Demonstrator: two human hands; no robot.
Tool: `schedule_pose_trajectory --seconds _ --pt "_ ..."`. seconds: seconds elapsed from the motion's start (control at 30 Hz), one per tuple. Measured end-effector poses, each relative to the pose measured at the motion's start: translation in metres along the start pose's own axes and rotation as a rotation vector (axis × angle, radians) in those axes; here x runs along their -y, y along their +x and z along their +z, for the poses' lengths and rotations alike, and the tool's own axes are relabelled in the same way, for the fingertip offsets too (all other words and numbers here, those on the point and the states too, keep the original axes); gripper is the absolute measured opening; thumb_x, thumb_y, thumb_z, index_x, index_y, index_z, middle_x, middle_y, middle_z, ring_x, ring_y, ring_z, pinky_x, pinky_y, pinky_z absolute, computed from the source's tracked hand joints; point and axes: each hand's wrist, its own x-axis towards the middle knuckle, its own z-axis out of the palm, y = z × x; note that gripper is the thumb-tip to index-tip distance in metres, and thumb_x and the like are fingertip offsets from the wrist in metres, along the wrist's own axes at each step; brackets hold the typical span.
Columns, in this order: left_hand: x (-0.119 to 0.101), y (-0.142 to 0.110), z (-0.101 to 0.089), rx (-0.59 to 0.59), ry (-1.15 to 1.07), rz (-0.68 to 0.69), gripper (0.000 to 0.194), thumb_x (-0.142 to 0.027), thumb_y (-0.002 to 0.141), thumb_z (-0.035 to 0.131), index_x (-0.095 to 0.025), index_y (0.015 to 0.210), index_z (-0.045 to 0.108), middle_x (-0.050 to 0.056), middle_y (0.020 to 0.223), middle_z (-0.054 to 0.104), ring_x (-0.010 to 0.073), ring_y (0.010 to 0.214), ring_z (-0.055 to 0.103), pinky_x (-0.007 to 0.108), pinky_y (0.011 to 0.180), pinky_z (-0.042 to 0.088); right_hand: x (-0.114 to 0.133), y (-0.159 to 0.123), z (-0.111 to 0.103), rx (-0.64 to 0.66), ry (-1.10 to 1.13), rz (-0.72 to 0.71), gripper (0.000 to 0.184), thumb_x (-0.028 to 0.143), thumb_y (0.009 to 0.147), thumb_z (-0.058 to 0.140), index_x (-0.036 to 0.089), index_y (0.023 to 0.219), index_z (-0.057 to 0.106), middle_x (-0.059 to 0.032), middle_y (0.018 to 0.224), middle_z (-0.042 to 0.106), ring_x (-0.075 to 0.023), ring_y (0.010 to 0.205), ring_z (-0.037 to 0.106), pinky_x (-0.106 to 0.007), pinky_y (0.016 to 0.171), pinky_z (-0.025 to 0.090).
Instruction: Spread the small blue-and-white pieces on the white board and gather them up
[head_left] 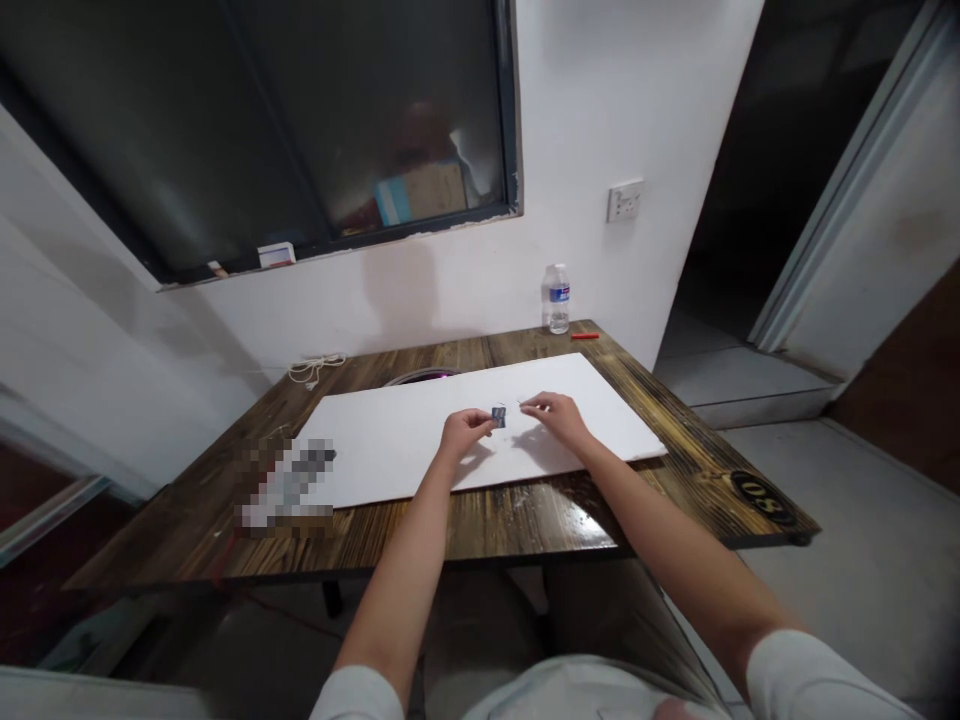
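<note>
Spanning the lower middle of the frame, two bare forearms cross the near edge of a dark wooden counter and lead to a white board. Over the board, at the centre of the frame, the left hand pinches a small dark piece between thumb and fingers. Just right of it, the right hand has its fingertips together on what seems a thin sliver, too small to make out; the hands are near each other but apart. Parts this slight probably call for a light grip at the edges, wrists steadied on the board, and fingers out of the line of sight. Farther back, a loose white cable lies left of centre, while a red pen and a clear bottle sit right of centre, near the wall.
</note>
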Motion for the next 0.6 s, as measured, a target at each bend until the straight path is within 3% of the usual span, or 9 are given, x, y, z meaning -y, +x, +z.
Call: schedule_pose_trajectory --seconds 0.1,0.3,0.6 --pt "0.004 0.005 -0.001 -0.158 -0.044 -0.022 0.037 -0.046 0.053 0.084 -0.016 0.071 0.073 0.003 0.061 0.067 0.0142 0.055 0.059 0.026 0.058 0.046 -0.007 0.002 -0.018 -0.106 -0.309 0.091 0.022 0.035 0.089 0.062 0.021 0.094 0.078 -0.0079 0.101 0.074 -0.0247 0.096 0.060 -0.034 0.082 0.041" --pt "0.008 0.008 -0.004 -0.356 -0.086 -0.080 0.036 -0.042 0.054 0.083 -0.015 0.075 0.072 0.002 0.061 0.067 0.0130 0.055 0.056 0.025 0.055 0.044 -0.009 -0.002 -0.027 0.058 -0.590 0.311 0.029 0.043 0.085 0.067 0.020 0.100 0.077 -0.0134 0.113 0.067 -0.0304 0.106 0.051 -0.037 0.081 0.037" --pt "0.012 0.008 -0.002 -0.356 -0.063 -0.102 0.039 -0.046 0.053 0.082 -0.016 0.077 0.072 0.002 0.064 0.068 0.0133 0.057 0.057 0.025 0.056 0.045 -0.002 -0.005 -0.010 0.195 -0.767 0.121 0.027 0.018 0.090 0.050 0.008 0.091 0.075 -0.0217 0.104 0.065 -0.0308 0.099 0.054 -0.038 0.081 0.036"
